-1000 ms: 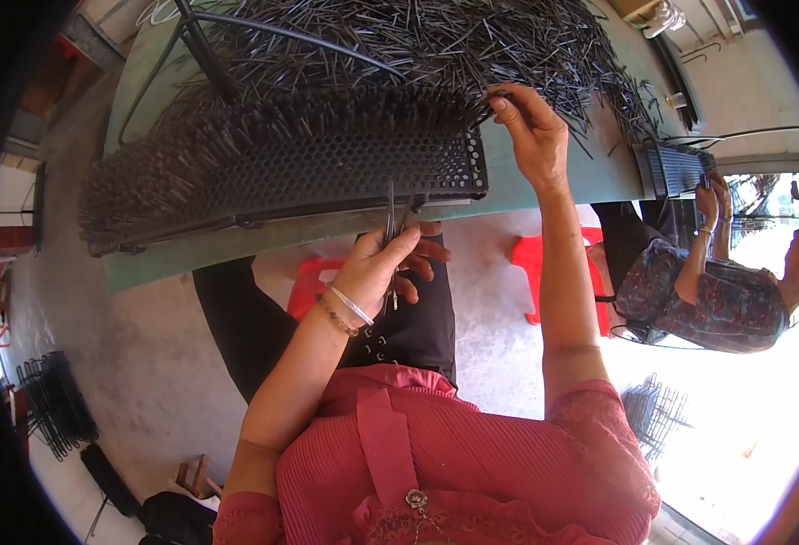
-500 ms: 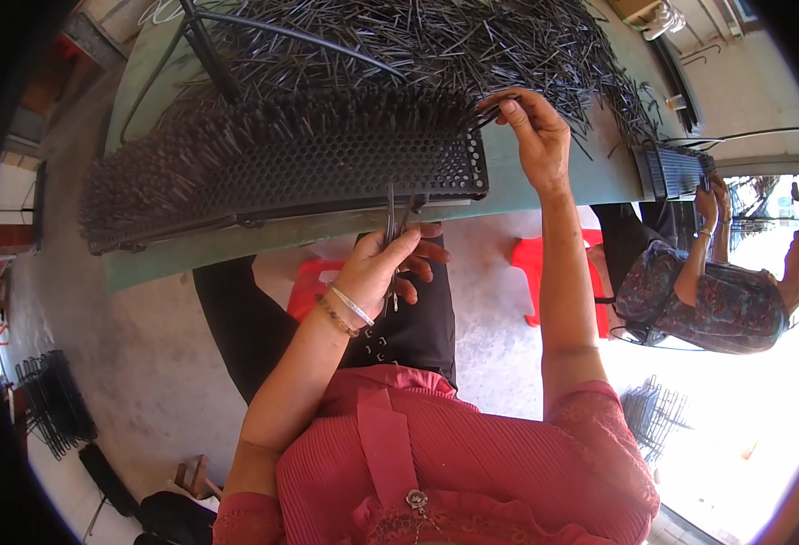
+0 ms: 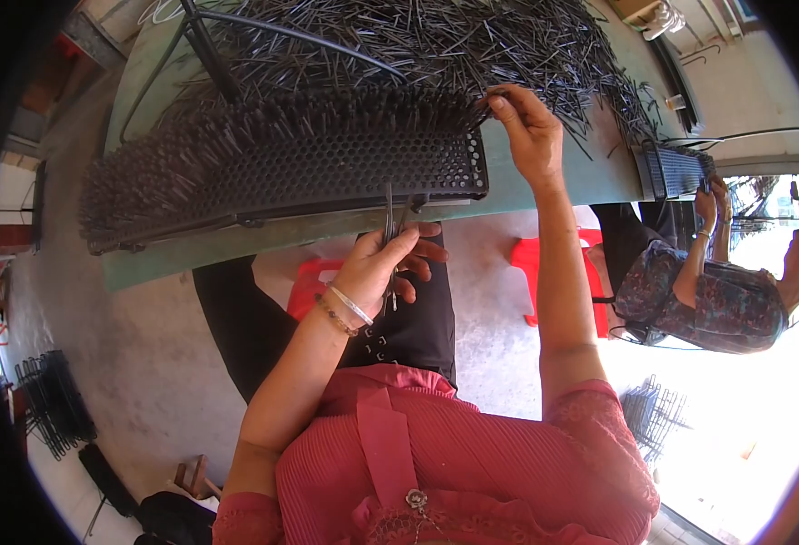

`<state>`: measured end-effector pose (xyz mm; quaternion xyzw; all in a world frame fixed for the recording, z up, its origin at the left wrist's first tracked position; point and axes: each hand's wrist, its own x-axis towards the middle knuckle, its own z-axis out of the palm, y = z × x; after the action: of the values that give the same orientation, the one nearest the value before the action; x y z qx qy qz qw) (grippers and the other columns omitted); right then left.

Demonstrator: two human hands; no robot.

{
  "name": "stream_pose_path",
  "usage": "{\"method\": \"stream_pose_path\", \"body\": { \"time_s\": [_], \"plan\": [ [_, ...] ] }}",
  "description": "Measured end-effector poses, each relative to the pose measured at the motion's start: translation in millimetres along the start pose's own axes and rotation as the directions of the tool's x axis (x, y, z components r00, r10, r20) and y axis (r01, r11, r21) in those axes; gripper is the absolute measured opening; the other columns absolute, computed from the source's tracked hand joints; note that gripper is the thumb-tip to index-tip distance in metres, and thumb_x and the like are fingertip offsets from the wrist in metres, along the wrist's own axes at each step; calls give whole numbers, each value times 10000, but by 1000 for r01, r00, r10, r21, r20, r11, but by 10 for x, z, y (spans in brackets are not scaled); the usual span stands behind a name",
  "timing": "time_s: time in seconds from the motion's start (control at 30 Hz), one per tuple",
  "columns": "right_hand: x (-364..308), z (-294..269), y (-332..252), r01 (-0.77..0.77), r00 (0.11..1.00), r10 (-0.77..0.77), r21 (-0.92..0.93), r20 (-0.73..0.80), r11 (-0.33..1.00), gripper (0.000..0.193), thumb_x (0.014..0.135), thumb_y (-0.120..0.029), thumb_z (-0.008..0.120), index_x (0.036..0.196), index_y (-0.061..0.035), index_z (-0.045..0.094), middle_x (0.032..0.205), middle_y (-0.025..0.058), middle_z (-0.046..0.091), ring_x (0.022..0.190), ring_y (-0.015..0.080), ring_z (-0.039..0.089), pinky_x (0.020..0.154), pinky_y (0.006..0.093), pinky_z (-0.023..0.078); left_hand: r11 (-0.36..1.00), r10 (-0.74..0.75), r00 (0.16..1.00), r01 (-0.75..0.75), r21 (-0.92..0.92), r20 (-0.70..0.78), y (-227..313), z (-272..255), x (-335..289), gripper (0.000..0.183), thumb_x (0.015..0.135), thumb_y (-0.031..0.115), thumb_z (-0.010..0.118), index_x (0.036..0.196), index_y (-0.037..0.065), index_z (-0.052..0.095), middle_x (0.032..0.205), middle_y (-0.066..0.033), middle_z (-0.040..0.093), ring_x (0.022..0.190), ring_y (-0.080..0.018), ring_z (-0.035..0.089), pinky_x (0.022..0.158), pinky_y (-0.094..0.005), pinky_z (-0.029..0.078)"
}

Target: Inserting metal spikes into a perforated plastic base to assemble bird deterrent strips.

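A long black perforated rack (image 3: 327, 168) lies along the near edge of the table, its left and back holes filled with dark upright strips (image 3: 163, 163). Bare holes show along its front and right part. In front of the rack, my left hand (image 3: 392, 262) is closed round a few thin dark strips (image 3: 389, 213) that point up toward the rack's front edge. At the rack's back right corner, my right hand (image 3: 531, 136) pinches one or more dark strips between thumb and fingers. Exactly how many it holds I cannot make out.
A large heap of loose dark strips (image 3: 436, 45) covers the green table (image 3: 527, 195) behind the rack. A black metal frame (image 3: 290, 34) stands at the back left. To the right, another person (image 3: 708, 282) works at a similar rack (image 3: 681, 170). Red stools (image 3: 531, 272) stand below.
My right hand has shifted slightly left and up at the rack's right end, its fingers drawn closer to the upright strips. My left hand has stayed in place.
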<state>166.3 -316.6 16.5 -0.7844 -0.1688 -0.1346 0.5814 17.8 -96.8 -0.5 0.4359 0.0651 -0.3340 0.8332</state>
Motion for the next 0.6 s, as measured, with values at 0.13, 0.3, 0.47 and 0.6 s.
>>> {"method": "stream_pose_path", "body": {
  "time_s": [0.13,0.3,0.47,0.6],
  "plan": [
    [-8,56,-6,20,999,-14,-151,41,988,191,845,-111,657,1004,-4,646,867,55,672,794,87,602,731,226,468,1000,-1,1000,1,-5,-4,-1,-1,-6,359,959,329,461,1177,59,555,962,-64,632,733,-55,548,476,-188,443],
    [-111,134,-123,-1,1000,-3,-170,-21,985,184,840,-98,653,998,-4,650,851,68,670,759,101,599,722,242,471,1000,-4,1000,4,-10,-6,-17,-8,-9,354,959,323,462,1175,58,555,961,-65,632,732,-57,548,476,-187,440],
    [-129,148,-181,48,998,-40,-179,47,983,185,829,-84,659,999,-11,651,851,66,673,742,103,592,713,242,472,1000,-13,1000,13,-3,-9,-24,4,-9,349,959,316,463,1171,55,556,959,-65,633,731,-59,548,476,-188,440],
    [-141,175,-177,58,998,-53,-164,33,985,198,811,-54,668,1005,-16,652,858,66,672,747,110,595,709,241,473,1000,-14,1000,14,-13,-11,-40,-7,-8,346,956,316,470,1163,54,559,954,-64,633,725,-61,547,480,-194,437]
  ]
}}
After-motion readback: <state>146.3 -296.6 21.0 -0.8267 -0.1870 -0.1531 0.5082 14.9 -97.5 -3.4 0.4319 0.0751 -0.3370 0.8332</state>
